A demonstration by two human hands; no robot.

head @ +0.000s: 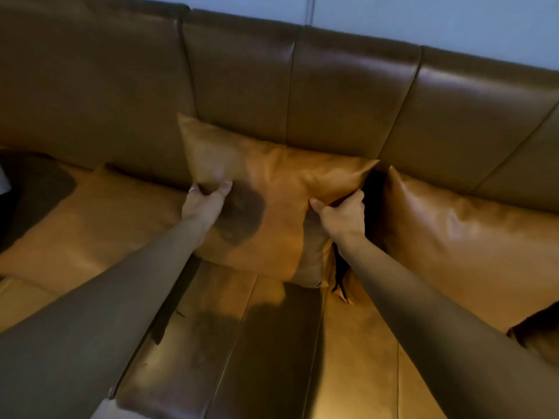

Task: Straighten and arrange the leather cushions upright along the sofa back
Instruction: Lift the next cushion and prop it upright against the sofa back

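A long tan leather sofa (pixel 348 95) fills the view. At centre, a square tan leather cushion (pixel 272 189) leans on its back. The left hand (pixel 205 204) at nine o'clock and the right hand (pixel 341 216) at three o'clock have their fingers (pixel 355 197) clenched on its sides.

Dim warm amber light, soft glare streaks along the sofa back (pixel 348 95), my head's dark shadow on the middle cushion (pixel 272 192), my forearms murky, wide-angle bending at edges, slightly soft overall
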